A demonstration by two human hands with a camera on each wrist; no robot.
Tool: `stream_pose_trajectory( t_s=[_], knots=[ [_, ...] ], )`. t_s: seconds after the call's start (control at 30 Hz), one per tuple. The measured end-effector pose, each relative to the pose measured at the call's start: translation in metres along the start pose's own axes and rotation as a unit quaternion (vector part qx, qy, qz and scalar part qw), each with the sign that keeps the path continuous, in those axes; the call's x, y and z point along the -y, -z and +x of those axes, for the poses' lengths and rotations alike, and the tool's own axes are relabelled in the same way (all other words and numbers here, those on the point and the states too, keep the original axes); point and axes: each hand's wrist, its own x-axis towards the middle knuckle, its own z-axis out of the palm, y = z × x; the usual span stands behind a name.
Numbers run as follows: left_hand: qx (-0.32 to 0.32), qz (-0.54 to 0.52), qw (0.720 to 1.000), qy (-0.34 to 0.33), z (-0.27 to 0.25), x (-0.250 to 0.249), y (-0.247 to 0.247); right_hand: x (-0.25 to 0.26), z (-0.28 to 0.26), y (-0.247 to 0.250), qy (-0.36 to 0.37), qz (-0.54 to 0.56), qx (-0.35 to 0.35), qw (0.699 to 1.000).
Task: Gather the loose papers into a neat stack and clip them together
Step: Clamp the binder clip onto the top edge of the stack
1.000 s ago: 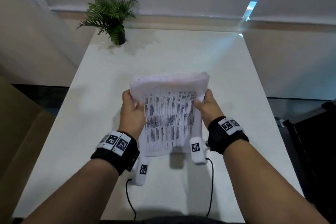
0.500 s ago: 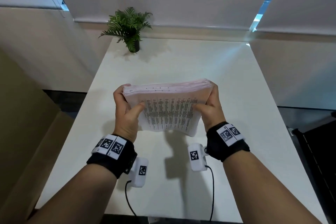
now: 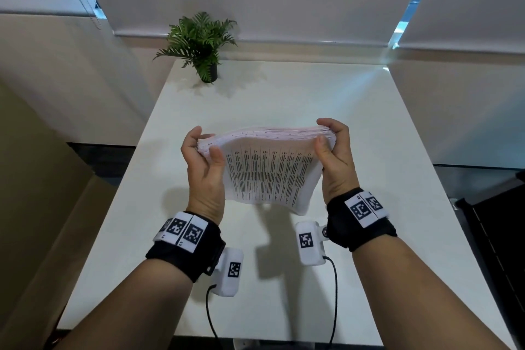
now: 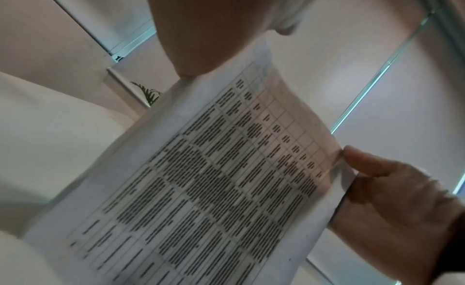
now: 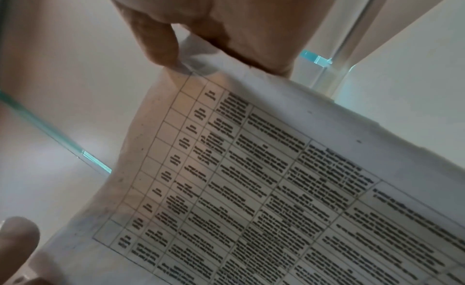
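Both hands [image 3: 267, 167] grip the stack [image 3: 270, 176] — side edges, above table [image 3: 369, 128].

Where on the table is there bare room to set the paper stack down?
Bare white table runs from the potted plant to the far right corner, and beneath the paper stack held by the left hand and right hand. Only the plant's corner is occupied.

Your stack of papers [image 3: 267, 173] hangs in the air above the white table [image 3: 355, 128], with open room between its lower edge and the tabletop. Both sides of the stack are blocked: your left hand [image 3: 203, 170] grips one side, your right hand [image 3: 335, 159] the other. The tabletop beyond the stack lies open to the far edge, except at the far left corner, where a potted plant [image 3: 200, 45] stands, well apart from the stack.
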Motion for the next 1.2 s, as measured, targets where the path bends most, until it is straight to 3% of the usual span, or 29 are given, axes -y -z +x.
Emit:
stream_pose_trajectory(
  t_s=[0.2, 0.33, 0.43, 0.53, 0.7, 0.77, 0.87, 1.0, 1.1, 1.2],
  knots=[
    [-0.008, 0.04, 0.996, 0.076, -0.009, 0.018, 0.01, -0.002, 0.001, 0.004, -0.012, -0.001, 0.014, 1.0],
    [-0.006, 0.056, 0.994, 0.098, -0.003, 0.015, 0.002, -0.011, 0.007, 0.009, -0.063, 0.021, 0.025, 0.997],
    [0.01, 0.084, 0.989, 0.118, 0.001, 0.017, 0.004, -0.026, 0.004, 0.016, -0.122, -0.081, 0.047, 0.988],
    [0.035, 0.123, 0.982, 0.14, 0.006, 0.026, 0.008, -0.047, -0.004, 0.025, -0.128, -0.243, 0.078, 0.958],
    [0.041, 0.182, 0.976, 0.113, 0.02, 0.028, -0.004, -0.044, 0.007, 0.028, -0.099, -0.33, -0.01, 0.939],
    [0.041, 0.234, 0.961, 0.142, 0.018, 0.036, -0.008, -0.048, 0.009, 0.036, -0.133, -0.371, -0.008, 0.919],
    [0.061, 0.309, 0.923, 0.22, 0.004, 0.063, -0.004, -0.072, -0.004, 0.053, -0.254, -0.413, 0.014, 0.874],
    [0.158, 0.373, 0.88, 0.247, -0.016, 0.109, 0.008, -0.111, -0.03, 0.072, -0.366, -0.444, 0.049, 0.816],
    [0.195, 0.451, 0.834, 0.25, -0.018, 0.126, 0.011, -0.118, -0.027, 0.072, -0.381, -0.522, 0.104, 0.756],
    [0.192, 0.461, 0.828, 0.255, -0.014, 0.134, 0.013, -0.111, 0.005, 0.063, -0.284, -0.593, 0.116, 0.744]
  ],
)
